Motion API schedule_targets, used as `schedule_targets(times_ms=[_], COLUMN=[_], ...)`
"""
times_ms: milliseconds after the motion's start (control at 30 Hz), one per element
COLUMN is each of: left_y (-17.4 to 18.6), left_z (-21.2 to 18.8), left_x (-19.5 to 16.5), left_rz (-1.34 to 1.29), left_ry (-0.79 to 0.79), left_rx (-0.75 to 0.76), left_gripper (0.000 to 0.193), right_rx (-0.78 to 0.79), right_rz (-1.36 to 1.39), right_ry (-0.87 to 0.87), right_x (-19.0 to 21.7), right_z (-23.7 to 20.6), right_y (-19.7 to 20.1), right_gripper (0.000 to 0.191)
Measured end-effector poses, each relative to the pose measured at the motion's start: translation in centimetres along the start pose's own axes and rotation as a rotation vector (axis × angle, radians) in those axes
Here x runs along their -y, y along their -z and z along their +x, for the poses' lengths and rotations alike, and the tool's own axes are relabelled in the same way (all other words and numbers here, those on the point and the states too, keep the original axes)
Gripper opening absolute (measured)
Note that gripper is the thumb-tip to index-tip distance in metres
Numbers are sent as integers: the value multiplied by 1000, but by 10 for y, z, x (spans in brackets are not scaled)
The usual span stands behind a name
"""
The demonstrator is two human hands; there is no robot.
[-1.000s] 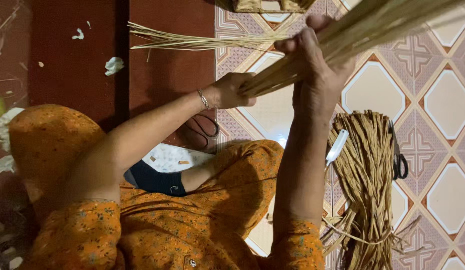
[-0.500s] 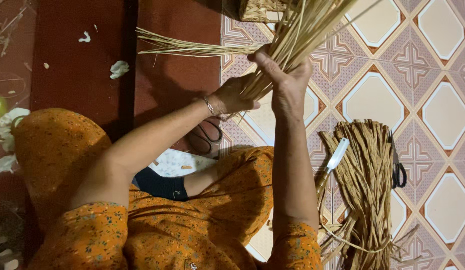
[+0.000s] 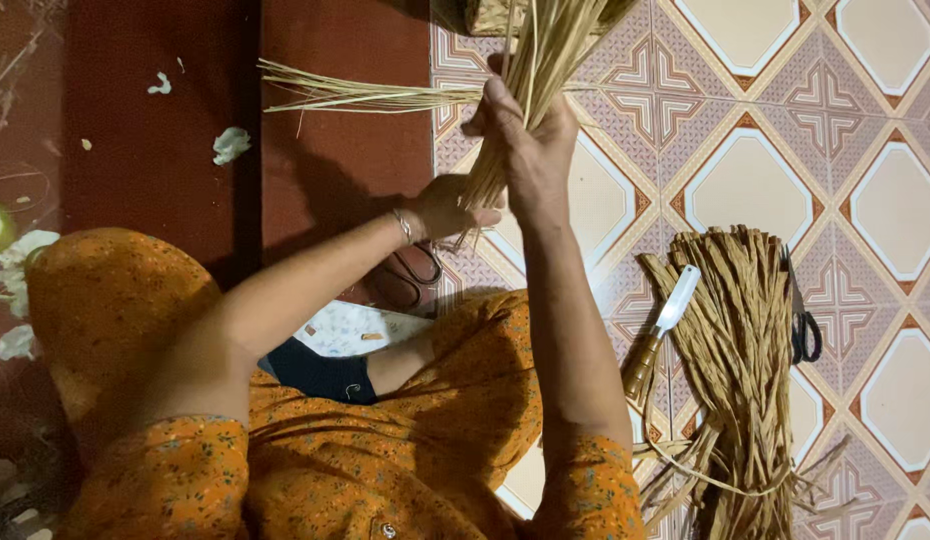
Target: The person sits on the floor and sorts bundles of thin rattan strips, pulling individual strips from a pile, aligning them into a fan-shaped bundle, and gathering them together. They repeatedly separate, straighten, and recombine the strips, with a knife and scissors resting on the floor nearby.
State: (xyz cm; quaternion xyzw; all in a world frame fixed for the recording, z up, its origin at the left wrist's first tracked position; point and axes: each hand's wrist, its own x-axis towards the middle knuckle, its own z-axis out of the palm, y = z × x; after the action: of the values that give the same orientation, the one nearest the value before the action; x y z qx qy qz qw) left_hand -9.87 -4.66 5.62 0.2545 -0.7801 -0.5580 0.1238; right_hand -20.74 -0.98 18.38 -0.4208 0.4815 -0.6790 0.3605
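The person is sitting on the floor in an orange patterned garment, gripping a bunch of pale straw-like strands (image 3: 533, 75) with both hands above the patterned tiles (image 3: 745, 185). The right hand (image 3: 525, 150) is wrapped firmly around the bunch where the strands gather, fingers closed over it, while the left hand (image 3: 447, 207) is pinching the lower ends just beneath, a thin bangle showing at the wrist. One separate sheaf of strands (image 3: 365, 95) is splaying sideways over the dark red floor (image 3: 335, 40). By my judgement the work is only partly along: a large bundle of darker fibre (image 3: 745, 380) is lying untouched on the tiles to the right, with a white-bladed knife (image 3: 663, 328) resting against it and dark scissors (image 3: 803, 325) just beside. Another pair of scissors (image 3: 415, 270) is lying under the left forearm.
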Motion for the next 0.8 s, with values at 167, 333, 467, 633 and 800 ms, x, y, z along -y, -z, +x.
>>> schedule_targets(times_ms=[167,333,467,633,800], left_y=[-7,43,105,154,151], left_z=[-14,-50,-92,-119,-122], left_x=[13,-16,-46,-53,-34], left_rz=[-169,-580,-723,-963,-1039], left_ry=[75,-332,-434,-382,-231], left_rx=[-104,-467,-523,-620,-714], left_gripper=[33,31,33,29,27], right_rx=[186,360,108,-26,-121], right_rz=[-282,-202,-4,52,22], right_ry=[41,327,46,-102,-132], right_x=[10,32,23,-14,-32], right_z=[-3,-12,-31,-82,-133], right_y=[-14,-7,25,41,33], right_gripper=[48,72,74,68,37])
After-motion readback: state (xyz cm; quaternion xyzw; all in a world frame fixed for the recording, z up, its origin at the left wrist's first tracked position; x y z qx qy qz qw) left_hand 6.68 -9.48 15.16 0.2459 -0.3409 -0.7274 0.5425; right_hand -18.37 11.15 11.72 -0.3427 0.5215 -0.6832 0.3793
